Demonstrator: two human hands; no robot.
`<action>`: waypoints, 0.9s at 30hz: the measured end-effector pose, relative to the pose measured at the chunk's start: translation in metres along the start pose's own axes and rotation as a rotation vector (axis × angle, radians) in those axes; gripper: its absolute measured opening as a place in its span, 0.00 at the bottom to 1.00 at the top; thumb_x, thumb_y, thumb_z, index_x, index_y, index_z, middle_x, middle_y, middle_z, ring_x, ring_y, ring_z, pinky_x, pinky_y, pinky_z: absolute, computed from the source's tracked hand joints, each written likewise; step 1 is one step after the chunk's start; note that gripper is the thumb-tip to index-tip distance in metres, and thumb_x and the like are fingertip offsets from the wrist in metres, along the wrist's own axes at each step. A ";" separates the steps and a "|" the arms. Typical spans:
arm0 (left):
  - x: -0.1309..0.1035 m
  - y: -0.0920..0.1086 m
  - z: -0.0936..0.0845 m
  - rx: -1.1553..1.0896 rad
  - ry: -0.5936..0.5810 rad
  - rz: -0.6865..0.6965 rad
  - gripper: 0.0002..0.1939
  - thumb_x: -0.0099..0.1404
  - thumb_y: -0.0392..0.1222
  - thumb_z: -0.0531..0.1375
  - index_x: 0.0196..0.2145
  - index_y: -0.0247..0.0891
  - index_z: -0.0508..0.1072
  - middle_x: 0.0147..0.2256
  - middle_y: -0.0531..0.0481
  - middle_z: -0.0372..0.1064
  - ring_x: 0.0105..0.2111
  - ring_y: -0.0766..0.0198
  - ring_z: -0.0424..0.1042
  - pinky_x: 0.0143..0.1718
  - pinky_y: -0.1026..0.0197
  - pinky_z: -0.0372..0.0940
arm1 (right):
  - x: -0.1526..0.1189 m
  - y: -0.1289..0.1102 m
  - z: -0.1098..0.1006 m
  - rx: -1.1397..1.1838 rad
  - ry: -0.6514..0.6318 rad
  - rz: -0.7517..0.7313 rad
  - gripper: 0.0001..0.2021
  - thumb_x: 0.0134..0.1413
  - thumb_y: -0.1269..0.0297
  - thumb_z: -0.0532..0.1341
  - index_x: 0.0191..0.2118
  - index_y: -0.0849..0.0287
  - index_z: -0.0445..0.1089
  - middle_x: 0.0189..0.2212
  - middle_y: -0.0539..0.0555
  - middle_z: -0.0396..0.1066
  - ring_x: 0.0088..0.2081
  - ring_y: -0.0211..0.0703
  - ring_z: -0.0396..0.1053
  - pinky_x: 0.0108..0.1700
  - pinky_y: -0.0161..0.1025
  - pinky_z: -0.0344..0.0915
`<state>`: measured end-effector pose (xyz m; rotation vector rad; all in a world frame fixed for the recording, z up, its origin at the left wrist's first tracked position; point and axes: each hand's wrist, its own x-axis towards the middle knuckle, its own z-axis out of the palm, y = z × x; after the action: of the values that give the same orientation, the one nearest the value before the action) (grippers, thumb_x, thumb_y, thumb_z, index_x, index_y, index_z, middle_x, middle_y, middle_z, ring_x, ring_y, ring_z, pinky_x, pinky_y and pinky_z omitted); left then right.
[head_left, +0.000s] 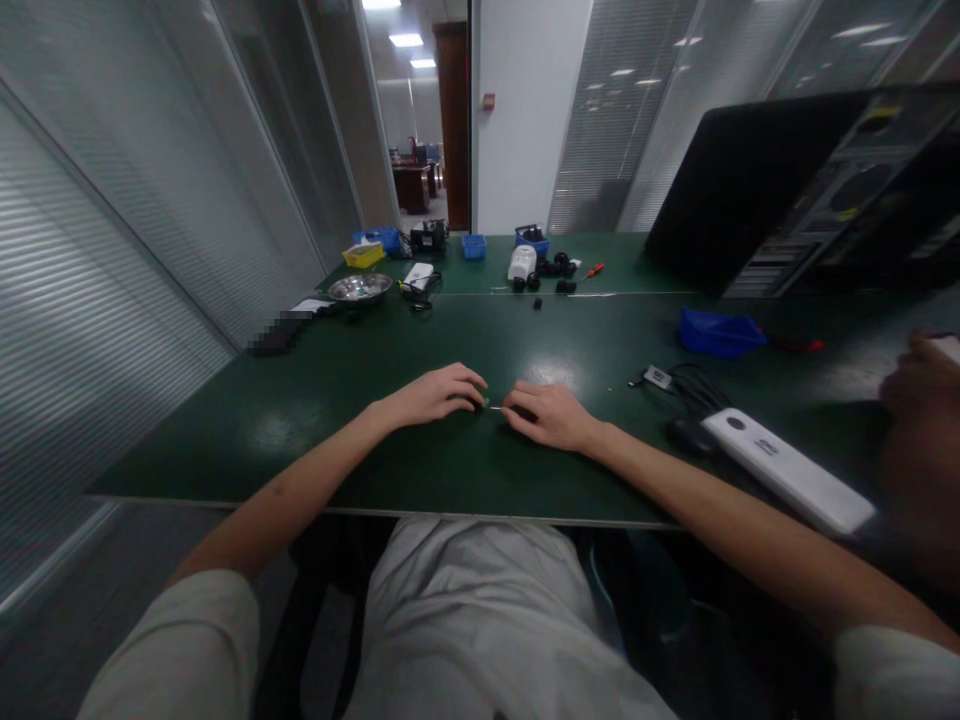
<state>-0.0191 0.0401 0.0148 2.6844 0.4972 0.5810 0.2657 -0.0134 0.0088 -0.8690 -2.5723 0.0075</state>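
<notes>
In the head view, my left hand [441, 394] rests low over the green table, its thumb and fingers closed at the edge of a small green piece [486, 402]. The piece looks like a bit of circuit board, too small to make out well. Facing it, my right hand [551, 414] is curled around a slim tool whose thin metal tip [494, 408] points left at the green piece. The tool's handle is hidden inside my fingers, so its exact kind does not show.
A white power strip [787, 468] and black cables [694, 388] lie to the right, near a blue tray [720, 333] and another person's hand [919, 380]. Farther back are a metal bowl [361, 289], a white device [522, 263], an orange-handled screwdriver [595, 270] and a computer case [817, 200].
</notes>
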 end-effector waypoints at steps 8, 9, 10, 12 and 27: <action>-0.002 -0.011 0.004 -0.047 -0.004 -0.015 0.16 0.74 0.33 0.57 0.54 0.42 0.78 0.55 0.42 0.72 0.57 0.58 0.70 0.61 0.53 0.63 | 0.001 0.001 0.000 -0.006 -0.007 0.009 0.14 0.72 0.58 0.53 0.43 0.57 0.73 0.36 0.54 0.73 0.33 0.39 0.68 0.33 0.37 0.54; 0.000 -0.009 0.007 -0.053 -0.004 -0.003 0.16 0.74 0.33 0.57 0.55 0.42 0.78 0.55 0.42 0.72 0.58 0.58 0.70 0.62 0.53 0.63 | 0.001 0.001 0.000 -0.002 -0.008 0.009 0.14 0.72 0.58 0.53 0.43 0.57 0.73 0.36 0.54 0.73 0.33 0.39 0.68 0.33 0.37 0.54; 0.002 -0.006 0.009 -0.055 -0.008 0.009 0.17 0.74 0.32 0.57 0.55 0.42 0.77 0.55 0.42 0.72 0.58 0.58 0.69 0.62 0.53 0.63 | 0.001 0.001 0.000 0.001 -0.008 0.008 0.13 0.72 0.58 0.53 0.44 0.57 0.73 0.37 0.54 0.73 0.33 0.39 0.68 0.33 0.37 0.54; 0.006 0.000 0.013 -0.046 -0.022 0.028 0.16 0.73 0.32 0.57 0.55 0.41 0.77 0.54 0.42 0.73 0.58 0.57 0.69 0.61 0.52 0.63 | 0.000 0.001 0.000 0.003 -0.003 0.005 0.13 0.72 0.58 0.53 0.44 0.57 0.73 0.37 0.54 0.73 0.33 0.39 0.68 0.33 0.37 0.54; -0.086 -0.085 -0.066 0.220 0.085 -0.544 0.18 0.71 0.46 0.58 0.53 0.36 0.78 0.51 0.41 0.72 0.52 0.53 0.71 0.56 0.54 0.65 | -0.001 0.003 -0.002 0.012 -0.013 0.007 0.14 0.72 0.57 0.53 0.42 0.58 0.72 0.36 0.53 0.72 0.31 0.38 0.66 0.33 0.36 0.54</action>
<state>-0.1446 0.0969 0.0086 2.5521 1.3242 0.4985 0.2687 -0.0118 0.0100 -0.8761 -2.5785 0.0311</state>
